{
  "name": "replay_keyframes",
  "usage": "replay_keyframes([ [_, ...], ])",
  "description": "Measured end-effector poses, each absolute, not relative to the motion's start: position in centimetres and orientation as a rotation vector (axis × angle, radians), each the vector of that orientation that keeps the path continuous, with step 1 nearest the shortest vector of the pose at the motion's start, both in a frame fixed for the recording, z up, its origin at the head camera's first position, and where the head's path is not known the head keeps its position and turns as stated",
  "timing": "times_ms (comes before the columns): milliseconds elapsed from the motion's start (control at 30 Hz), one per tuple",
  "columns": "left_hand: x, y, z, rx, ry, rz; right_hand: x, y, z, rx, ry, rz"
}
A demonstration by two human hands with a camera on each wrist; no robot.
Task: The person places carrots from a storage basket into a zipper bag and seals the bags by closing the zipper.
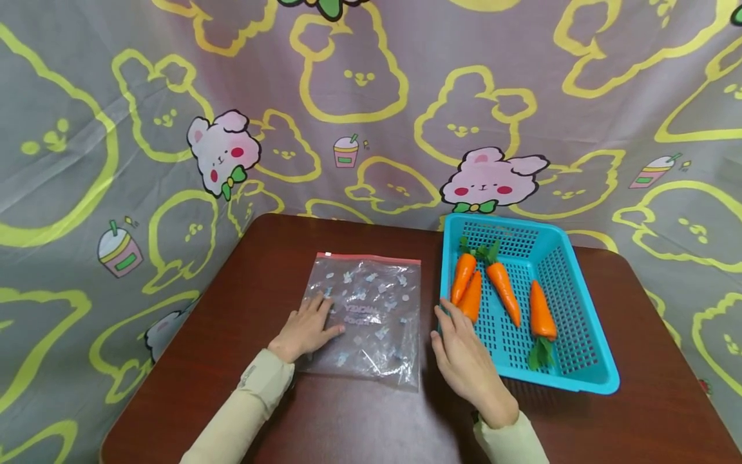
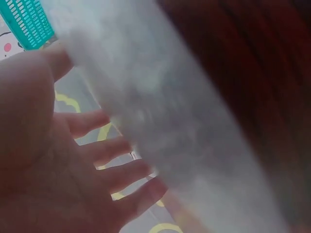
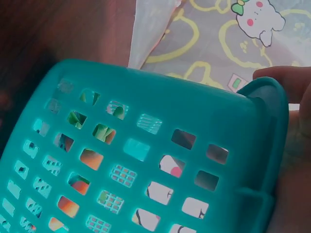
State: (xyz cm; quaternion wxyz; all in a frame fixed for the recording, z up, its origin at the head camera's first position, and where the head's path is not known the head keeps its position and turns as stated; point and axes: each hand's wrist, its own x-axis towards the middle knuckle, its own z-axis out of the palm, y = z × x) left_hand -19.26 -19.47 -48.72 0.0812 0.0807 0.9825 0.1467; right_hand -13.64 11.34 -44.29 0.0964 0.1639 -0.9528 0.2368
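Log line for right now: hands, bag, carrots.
left hand: over left side of plastic bag | right hand: at left rim of blue basket | bag: flat on table | carrots: four, in basket

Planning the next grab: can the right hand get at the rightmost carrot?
Probably yes: the right hand is at the left rim of the open-topped blue basket, and nothing covers the rightmost carrot.

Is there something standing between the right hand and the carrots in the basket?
Yes, from the side: the left wall of the blue basket is between the right hand and the carrots. From above, nothing visible blocks the way.
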Motion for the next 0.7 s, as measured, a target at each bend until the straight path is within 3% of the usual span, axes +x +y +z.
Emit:
replay_keyframes([
  [700, -18.86, -18.81, -48.16, 0.261, 2.922, 0.305, -13.77, 11.57, -44.72, 0.432, -2.894, 0.621],
])
